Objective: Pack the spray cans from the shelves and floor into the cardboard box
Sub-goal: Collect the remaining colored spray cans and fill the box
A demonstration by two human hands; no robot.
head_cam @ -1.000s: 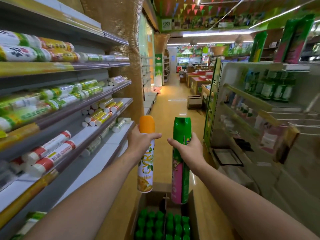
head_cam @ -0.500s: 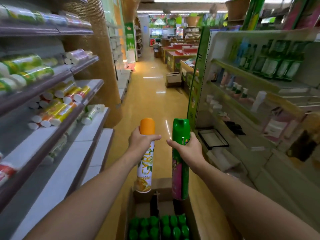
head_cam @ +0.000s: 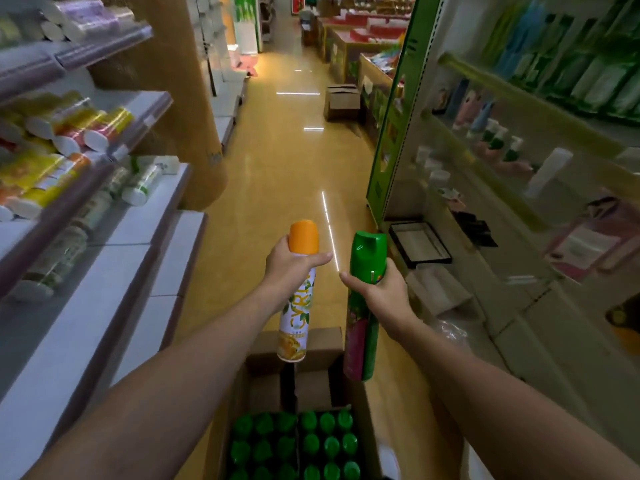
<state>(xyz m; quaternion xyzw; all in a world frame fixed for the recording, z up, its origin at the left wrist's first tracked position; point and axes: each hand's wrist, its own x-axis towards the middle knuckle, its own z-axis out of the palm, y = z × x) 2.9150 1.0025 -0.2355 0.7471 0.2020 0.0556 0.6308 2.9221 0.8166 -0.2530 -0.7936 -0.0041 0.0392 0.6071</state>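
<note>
Orange-capped can in left hand

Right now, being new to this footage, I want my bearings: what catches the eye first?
Two upright cans at centre: the left grip holds an orange-capped can, the right grip a green can, both above the open box. The box's near half is packed with green caps; its far half shows bare cardboard. Stacked cans lie on the left shelves.

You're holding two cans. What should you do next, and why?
Probably lower the orange-capped can in the left hand and the green can in the right hand into the bare far end of the cardboard box; green caps already fill its near part.
</note>
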